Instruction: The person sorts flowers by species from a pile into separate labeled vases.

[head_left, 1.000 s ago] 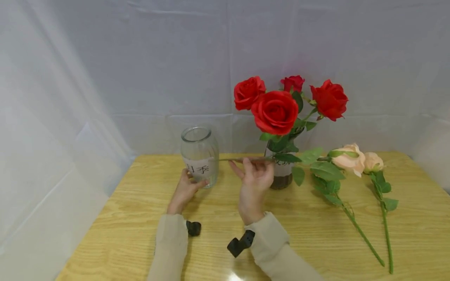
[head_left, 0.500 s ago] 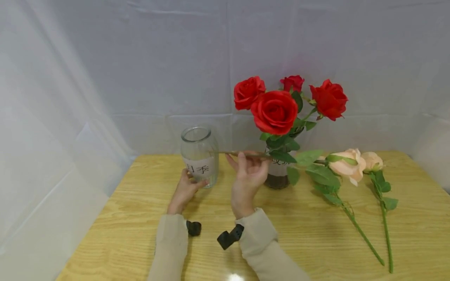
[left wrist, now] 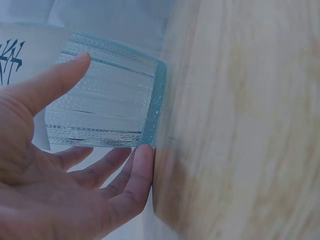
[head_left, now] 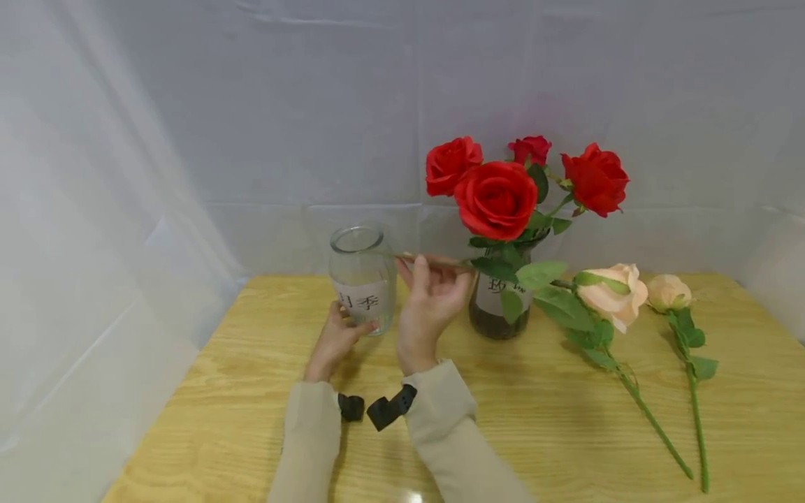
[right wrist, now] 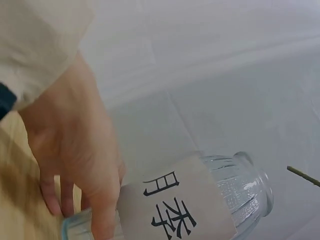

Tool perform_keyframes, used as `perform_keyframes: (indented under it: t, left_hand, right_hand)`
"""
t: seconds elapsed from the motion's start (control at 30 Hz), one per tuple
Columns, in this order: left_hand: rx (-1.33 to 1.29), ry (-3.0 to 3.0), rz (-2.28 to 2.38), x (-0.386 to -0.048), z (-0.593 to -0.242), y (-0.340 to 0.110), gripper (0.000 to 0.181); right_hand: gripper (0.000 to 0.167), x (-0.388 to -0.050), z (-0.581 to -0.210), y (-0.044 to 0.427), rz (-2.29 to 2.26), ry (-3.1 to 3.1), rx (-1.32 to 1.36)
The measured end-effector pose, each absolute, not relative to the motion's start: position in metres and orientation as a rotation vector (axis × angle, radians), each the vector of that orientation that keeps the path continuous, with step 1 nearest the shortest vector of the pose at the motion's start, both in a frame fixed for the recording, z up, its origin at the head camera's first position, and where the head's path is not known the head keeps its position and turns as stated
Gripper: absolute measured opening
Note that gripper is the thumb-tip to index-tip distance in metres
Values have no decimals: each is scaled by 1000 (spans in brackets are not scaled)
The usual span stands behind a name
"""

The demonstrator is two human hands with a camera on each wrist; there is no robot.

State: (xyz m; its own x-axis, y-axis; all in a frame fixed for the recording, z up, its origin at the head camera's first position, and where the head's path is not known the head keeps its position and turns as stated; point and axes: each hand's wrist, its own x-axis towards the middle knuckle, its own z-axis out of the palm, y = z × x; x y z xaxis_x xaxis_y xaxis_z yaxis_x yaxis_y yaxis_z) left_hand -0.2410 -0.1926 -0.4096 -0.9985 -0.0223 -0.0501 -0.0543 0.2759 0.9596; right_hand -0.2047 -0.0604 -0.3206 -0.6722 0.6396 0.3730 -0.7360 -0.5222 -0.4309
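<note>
Left hand (head_left: 339, 339): we find it curved round the lower part of a jar, thumb across the front, fingers along the side near the base.

Clear, ribbed glass jar (head_left: 363, 276): stands upright on the yellow wood-grain table (head_left: 226, 419), open at the top, with a white paper label (head_left: 366, 300) bearing black characters. We see no stem inside.

Thin greenish-brown stem (head_left: 402, 257): roughly level, its bare end near the jar's rim; the right wrist view shows that end apart from the glass.

Right hand (head_left: 430, 311): raised between the two vessels, palm turned up, thumb and fingers pinching this stem.

Dark-bottomed glass vase (head_left: 499, 325): upright, also labelled, filled with four full-petalled red roses (head_left: 497, 200).

Large peach rose with green leaves (head_left: 613, 290): bloom of the pinched stem, out to the right of the vase.

Long green stem (head_left: 657, 426): lies on the table; its bloom we cannot make out.

Smaller peach rose (head_left: 669, 293): lies farthest right.

Step in hand, as we judge it: bringing the large peach rose to the jar. Next move, we think, calls for tipping the stem end downward over the rim and lowering it in, with the glass held steady.
</note>
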Motion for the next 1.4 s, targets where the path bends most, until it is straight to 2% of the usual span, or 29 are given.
perform_keyframes:
  t: [1.07,1.4]
  left_hand:
    - [-68,2529,1799,-238,-408,-195,76]
    - [-66,2523,1806,-239,-409,-195,79]
  right_hand:
    - [8,-236,-328,-74,1595,-1328,640]
    - [10,-244,-324,-70,1393,-1543,634]
